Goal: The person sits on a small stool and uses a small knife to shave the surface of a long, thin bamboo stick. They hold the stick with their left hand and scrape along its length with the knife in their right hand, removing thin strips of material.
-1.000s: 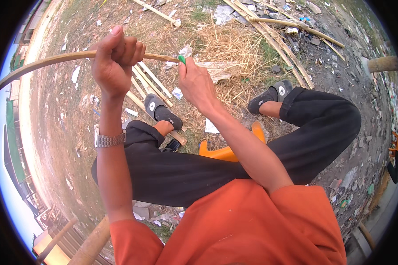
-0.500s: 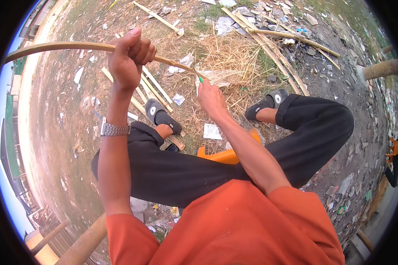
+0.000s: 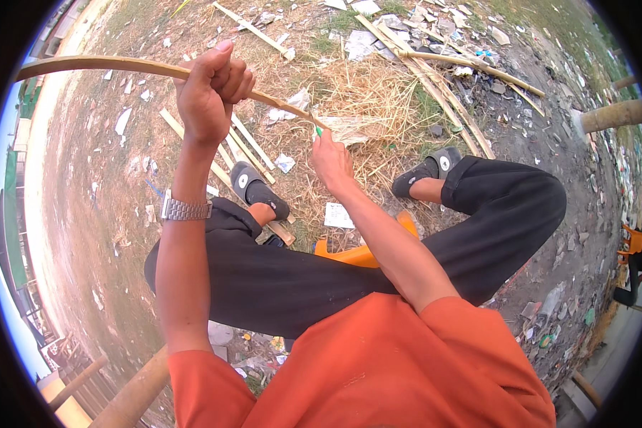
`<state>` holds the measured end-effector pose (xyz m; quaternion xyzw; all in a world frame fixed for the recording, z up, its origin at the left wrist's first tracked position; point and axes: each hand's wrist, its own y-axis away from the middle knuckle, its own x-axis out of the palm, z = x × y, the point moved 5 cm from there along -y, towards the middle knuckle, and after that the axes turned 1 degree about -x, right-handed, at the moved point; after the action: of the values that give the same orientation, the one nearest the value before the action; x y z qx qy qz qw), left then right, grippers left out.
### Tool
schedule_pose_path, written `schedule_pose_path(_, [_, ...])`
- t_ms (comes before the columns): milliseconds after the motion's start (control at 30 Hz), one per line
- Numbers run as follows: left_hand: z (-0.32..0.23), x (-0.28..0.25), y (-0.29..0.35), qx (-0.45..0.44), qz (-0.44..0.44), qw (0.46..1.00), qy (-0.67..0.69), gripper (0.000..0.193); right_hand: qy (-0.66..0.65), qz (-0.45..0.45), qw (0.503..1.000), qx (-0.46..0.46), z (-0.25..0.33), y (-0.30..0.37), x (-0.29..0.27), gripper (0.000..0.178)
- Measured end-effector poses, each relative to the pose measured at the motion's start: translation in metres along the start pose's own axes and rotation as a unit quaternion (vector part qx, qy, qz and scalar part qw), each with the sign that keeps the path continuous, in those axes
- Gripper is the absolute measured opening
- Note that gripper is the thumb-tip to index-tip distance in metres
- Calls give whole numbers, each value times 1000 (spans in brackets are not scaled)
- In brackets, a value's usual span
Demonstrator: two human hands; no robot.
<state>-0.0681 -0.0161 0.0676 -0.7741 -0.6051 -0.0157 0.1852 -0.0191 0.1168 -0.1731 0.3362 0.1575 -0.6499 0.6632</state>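
Note:
My left hand (image 3: 212,89) is closed around a long, bent bamboo strip (image 3: 107,64), raised in front of my left knee. The strip arcs in from the far left and slopes down past my fist to my right hand (image 3: 332,158). That hand is closed on a small green-handled tool (image 3: 319,132), of which only a green bit shows above the fingers. The tool meets the strip's right end; its working edge is too small to make out. Below, scattered straw-like shavings (image 3: 371,93) cover the ground between my feet.
Split bamboo strips (image 3: 435,85) lie at the upper right, with more strips (image 3: 250,146) beside my left foot. An orange plastic piece (image 3: 349,255) stands between my legs. A bamboo pole (image 3: 617,116) juts in at the right. Paper and rubble litter the ground.
My right hand has shifted slightly left with the green-handled tool, closer to my left fist. The strip's far left end sits a little higher. My left hand keeps its grip.

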Motion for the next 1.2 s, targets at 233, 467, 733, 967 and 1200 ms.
schedule_pose_path(233, [4, 5, 5, 0, -5, 999, 34, 48, 12, 15, 999, 28, -9, 2, 3, 29])
schedule_pose_path(467, [5, 1, 3, 11, -26, 999, 32, 49, -64, 47, 997, 0, -8, 5, 10, 30])
schedule_pose_path(733, [5, 1, 4, 15, -34, 999, 24, 48, -80, 17, 997, 9, -2, -5, 13, 32])
schedule_pose_path(967, [3, -15, 1, -3, -70, 997, 12, 45, -30, 11, 999, 5, -6, -12, 19, 31])
schedule_pose_path(1200, [3, -15, -2, -7, -92, 996, 13, 45, 27, 26, 999, 2, -5, -16, 12, 28])
